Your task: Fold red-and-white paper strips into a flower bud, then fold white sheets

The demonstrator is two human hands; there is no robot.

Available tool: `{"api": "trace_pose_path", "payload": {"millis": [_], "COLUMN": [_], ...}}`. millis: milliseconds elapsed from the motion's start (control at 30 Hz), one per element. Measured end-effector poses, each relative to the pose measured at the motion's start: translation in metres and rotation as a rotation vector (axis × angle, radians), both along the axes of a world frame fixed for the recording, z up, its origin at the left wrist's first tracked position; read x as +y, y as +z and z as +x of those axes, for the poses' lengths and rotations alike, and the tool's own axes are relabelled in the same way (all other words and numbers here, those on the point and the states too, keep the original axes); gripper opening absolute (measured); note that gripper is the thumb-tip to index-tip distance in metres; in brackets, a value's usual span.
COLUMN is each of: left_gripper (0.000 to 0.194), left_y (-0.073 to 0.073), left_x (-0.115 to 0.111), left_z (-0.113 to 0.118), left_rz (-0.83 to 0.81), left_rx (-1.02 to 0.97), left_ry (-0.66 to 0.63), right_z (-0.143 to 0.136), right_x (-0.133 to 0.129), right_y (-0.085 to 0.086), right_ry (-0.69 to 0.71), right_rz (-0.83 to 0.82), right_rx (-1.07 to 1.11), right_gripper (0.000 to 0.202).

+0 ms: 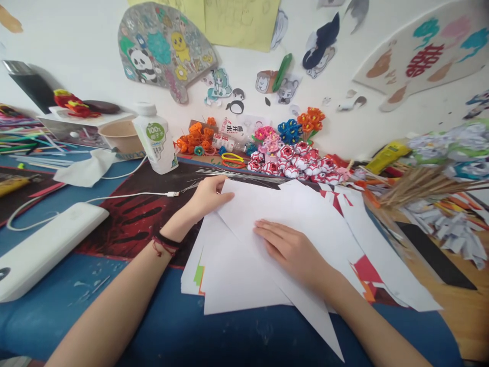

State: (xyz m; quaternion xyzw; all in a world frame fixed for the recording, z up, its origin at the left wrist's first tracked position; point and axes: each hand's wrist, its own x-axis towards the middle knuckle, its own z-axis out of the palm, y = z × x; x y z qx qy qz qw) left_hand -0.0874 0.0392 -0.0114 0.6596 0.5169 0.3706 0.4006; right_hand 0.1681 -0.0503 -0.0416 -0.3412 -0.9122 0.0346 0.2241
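Note:
Several white paper sheets (240, 280) lie overlapping in front of me, turned at different angles. A folded-looking white sheet (244, 204) rests on top, one pointed corner reaching toward the near edge. My left hand (209, 198) pinches this top sheet at its far left corner, thumb above and fingers partly hidden. With fingers stretched out, my right hand (296, 252) lies flat on the paper, pressing near its middle. Green and orange edges peek out under the stack at the left. Red paper pieces (369, 270) show between the sheets at the right.
Thin wires (229, 174) lie behind the paper, before red-and-white flowers (294, 162). A white bottle (155, 137) stands at the back left. A white power bank (53, 250) and its cable (130, 195) lie left. Dry stalks (431, 186) and paper scraps (454, 229) are at right.

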Motion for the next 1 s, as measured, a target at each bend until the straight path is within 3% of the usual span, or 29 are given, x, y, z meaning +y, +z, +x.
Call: {"api": "trace_pose_path", "payload": {"millis": [67, 167, 333, 400, 533, 600, 700, 833, 1000], "left_gripper": [0.029, 0.026, 0.03, 0.032, 0.033, 0.042, 0.068, 0.035, 0.029], "left_y": [0.006, 0.014, 0.018, 0.02, 0.033, 0.041, 0.048, 0.045, 0.037], "left_x": [-0.002, -0.005, -0.012, -0.014, -0.019, -0.022, -0.029, -0.035, -0.045], "left_z": [-0.005, -0.009, -0.003, -0.003, -0.016, -0.025, -0.031, -0.018, 0.012], "left_rz": [0.018, 0.086, 0.155, 0.123, 0.057, -0.003, -0.024, -0.019, 0.13], "left_rx": [-0.042, 0.109, 0.331, 0.327, 0.254, 0.279, 0.331, 0.32, 0.557], "left_ry": [-0.112, -0.275, -0.278, -0.324, -0.539, -0.695, -0.824, -0.726, -0.619], "right_z": [-0.002, -0.005, -0.008, -0.007, -0.005, -0.005, -0.006, -0.008, -0.013], "right_x": [-0.003, -0.007, -0.015, -0.016, -0.016, -0.016, -0.017, -0.019, -0.025], "right_y": [0.0, 0.0, -0.002, -0.005, -0.009, -0.008, -0.007, -0.005, 0.001], "right_ry": [-0.036, -0.131, -0.285, -0.35, -0.439, -0.452, -0.445, -0.404, -0.302], "right_rz": [0.034, 0.11, 0.171, 0.229, 0.384, 0.431, 0.492, 0.562, 0.657], "right_rx": [-0.002, -0.037, -0.093, -0.09, -0.082, -0.13, -0.233, -0.246, -0.128], "right_gripper": [0.037, 0.032, 0.033, 0.032, 0.027, 0.024, 0.025, 0.03, 0.034]}}
